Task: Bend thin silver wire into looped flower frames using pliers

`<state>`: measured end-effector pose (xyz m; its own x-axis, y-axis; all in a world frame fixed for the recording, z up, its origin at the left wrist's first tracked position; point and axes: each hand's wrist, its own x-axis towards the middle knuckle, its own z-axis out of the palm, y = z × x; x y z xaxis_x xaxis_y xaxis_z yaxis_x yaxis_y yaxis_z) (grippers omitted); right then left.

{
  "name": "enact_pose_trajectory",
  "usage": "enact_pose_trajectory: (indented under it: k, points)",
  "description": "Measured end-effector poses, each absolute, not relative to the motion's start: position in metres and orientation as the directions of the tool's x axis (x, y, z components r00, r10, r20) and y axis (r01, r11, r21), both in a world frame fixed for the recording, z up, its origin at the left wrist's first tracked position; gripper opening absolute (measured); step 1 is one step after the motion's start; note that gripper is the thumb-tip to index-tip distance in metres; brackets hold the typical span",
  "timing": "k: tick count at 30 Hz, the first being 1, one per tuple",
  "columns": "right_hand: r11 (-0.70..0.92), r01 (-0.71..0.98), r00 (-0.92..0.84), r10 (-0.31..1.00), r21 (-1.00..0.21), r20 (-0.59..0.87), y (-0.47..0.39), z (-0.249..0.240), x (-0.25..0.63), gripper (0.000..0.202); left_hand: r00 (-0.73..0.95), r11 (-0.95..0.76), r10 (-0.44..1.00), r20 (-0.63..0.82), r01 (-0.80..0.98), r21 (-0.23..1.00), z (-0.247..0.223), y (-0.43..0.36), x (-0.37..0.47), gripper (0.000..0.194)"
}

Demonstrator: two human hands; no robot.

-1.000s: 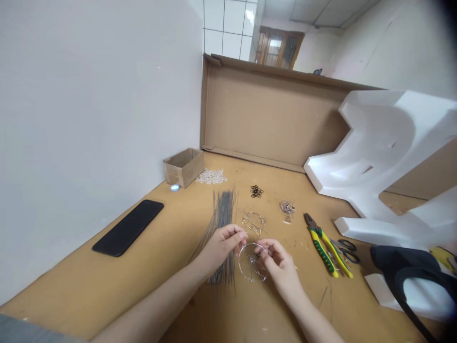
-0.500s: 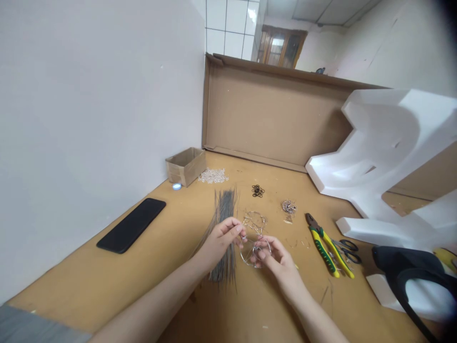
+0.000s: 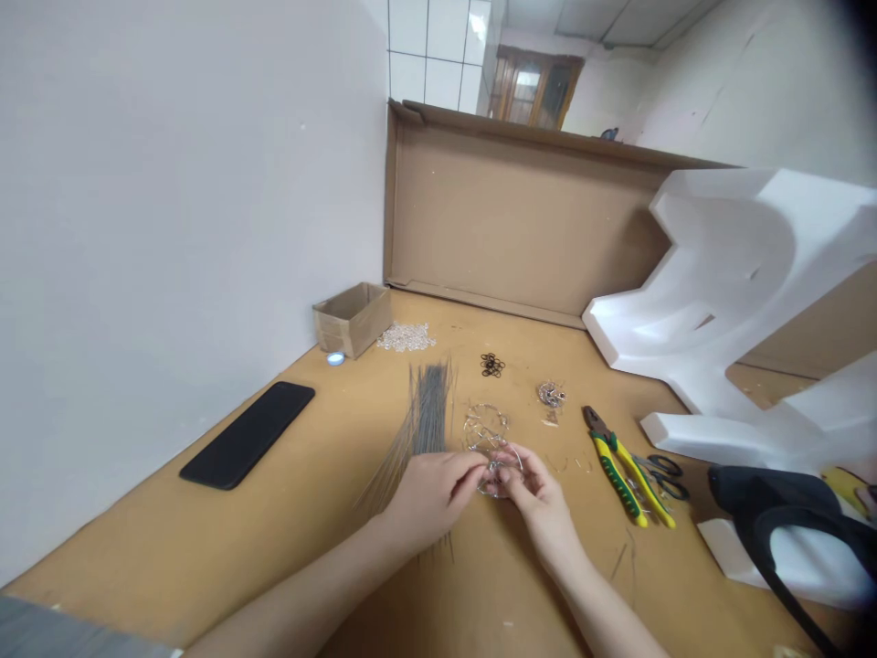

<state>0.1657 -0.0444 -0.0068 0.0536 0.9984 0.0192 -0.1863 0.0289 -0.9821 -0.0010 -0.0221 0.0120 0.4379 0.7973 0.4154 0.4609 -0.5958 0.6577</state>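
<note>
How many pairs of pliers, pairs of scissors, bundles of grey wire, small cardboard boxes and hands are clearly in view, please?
Pliers: 1
Scissors: 1
Grey wire bundle: 1
Small cardboard box: 1
Hands: 2 (left hand, right hand)
Total: 6

Two hands (image 3: 540,504), one pliers (image 3: 617,477), one scissors (image 3: 656,472)

Wires (image 3: 431,411) (partly) behind left grip (image 3: 431,491)

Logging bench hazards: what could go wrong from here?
1. The thin wire ring held in the right hand might bend if squeezed.
2. Another wire ring lies just beyond it; the two could snag.
3. The left hand overlaps the splayed grey wire bundle in view; a low move might scatter strands.
</note>
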Motion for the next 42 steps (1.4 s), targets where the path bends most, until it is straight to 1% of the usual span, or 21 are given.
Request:
enact_pose_trajectory:
  k: [2,4,6,8,12,15,17,19,20,22,23,25,28,31,34,35,37,40,42]
  points:
    - [0.094,-0.115,0.058,0.994,-0.989,0.087,-0.046,-0.012,0.165,0.036,0.433,-0.53,0.836,0.336,0.484,0.696,0.008,-0.023,0.003,0.031]
    - [0.158,-0.012,0.046,0.986,-0.987,0.158,-0.049,-0.016,0.165,0.036,0.443,-0.497,0.848,0.29,0.477,0.725,0.003,-0.024,0.007,0.038]
    - [0.204,0.082,0.03,0.978,-0.975,0.207,-0.052,-0.018,0.164,0.036,0.464,-0.505,0.838,0.287,0.458,0.732,-0.001,-0.024,0.009,0.038]
    - [0.221,0.117,0.029,0.974,-0.968,0.226,-0.053,-0.018,0.164,0.035,0.465,-0.521,0.832,0.303,0.464,0.716,-0.003,-0.024,0.009,0.035]
    - [0.146,0.045,0.03,0.989,-0.988,0.147,-0.052,-0.016,0.163,0.032,0.486,-0.567,0.805,0.34,0.463,0.681,0.004,-0.023,0.005,0.031]
    - [0.074,-0.078,0.023,0.997,-0.994,0.073,-0.049,-0.012,0.163,0.031,0.506,-0.579,0.782,0.363,0.376,0.723,0.012,-0.022,0.001,0.03]
    - [0.04,-0.145,0.019,0.999,-0.989,0.038,-0.048,-0.009,0.163,0.032,0.439,-0.53,0.821,0.364,0.349,0.773,0.014,-0.021,-0.001,0.024]
    - [0.019,-0.173,0.017,1.0,-0.985,0.016,-0.048,-0.006,0.162,0.034,0.336,-0.451,0.878,0.341,0.342,0.824,0.014,-0.02,-0.002,0.016]
    - [0.015,-0.181,0.017,1.0,-0.983,0.012,-0.049,-0.005,0.162,0.036,0.294,-0.413,0.9,0.323,0.334,0.847,0.012,-0.019,-0.002,0.017]
    - [0.012,-0.193,0.01,1.0,-0.981,0.011,-0.049,-0.003,0.161,0.039,0.255,-0.362,0.922,0.29,0.307,0.88,0.01,-0.018,-0.001,0.024]
    - [0.012,-0.194,0.0,1.0,-0.981,0.012,-0.05,-0.002,0.161,0.039,0.258,-0.357,0.923,0.286,0.296,0.886,0.009,-0.017,-0.001,0.025]
    - [0.032,-0.186,-0.018,0.999,-0.982,0.036,-0.05,-0.002,0.162,0.04,0.294,-0.395,0.904,0.311,0.291,0.872,0.008,-0.016,0.0,0.02]
    - [0.142,-0.147,-0.027,0.989,-0.979,0.148,-0.052,-0.004,0.164,0.038,0.349,-0.482,0.857,0.379,0.286,0.828,0.01,-0.015,0.0,0.013]
    - [0.259,-0.046,-0.023,0.965,-0.965,0.26,-0.053,-0.006,0.166,0.039,0.365,-0.523,0.828,0.426,0.229,0.821,0.01,-0.015,-0.001,0.012]
    - [0.248,0.038,0.041,0.968,-0.968,0.249,-0.052,-0.007,0.167,0.043,0.373,-0.582,0.786,0.493,0.176,0.794,0.011,-0.016,-0.003,0.012]
    - [0.22,0.03,0.069,0.973,-0.975,0.222,-0.051,-0.007,0.167,0.044,0.371,-0.605,0.771,0.518,0.171,0.777,0.011,-0.016,-0.003,0.012]
    - [0.133,-0.06,0.068,0.989,-0.989,0.129,-0.048,-0.006,0.168,0.047,0.362,-0.641,0.748,0.556,0.179,0.746,0.012,-0.016,-0.004,0.012]
    - [-0.033,-0.292,-0.05,0.999,-0.956,-0.019,-0.046,-0.003,0.17,0.045,0.356,-0.66,0.736,0.576,0.187,0.728,0.014,-0.014,-0.006,0.014]
    - [-0.096,-0.417,-0.098,0.993,-0.904,-0.06,-0.046,0.002,0.172,0.042,0.354,-0.664,0.733,0.581,0.184,0.725,0.013,-0.012,-0.006,0.015]
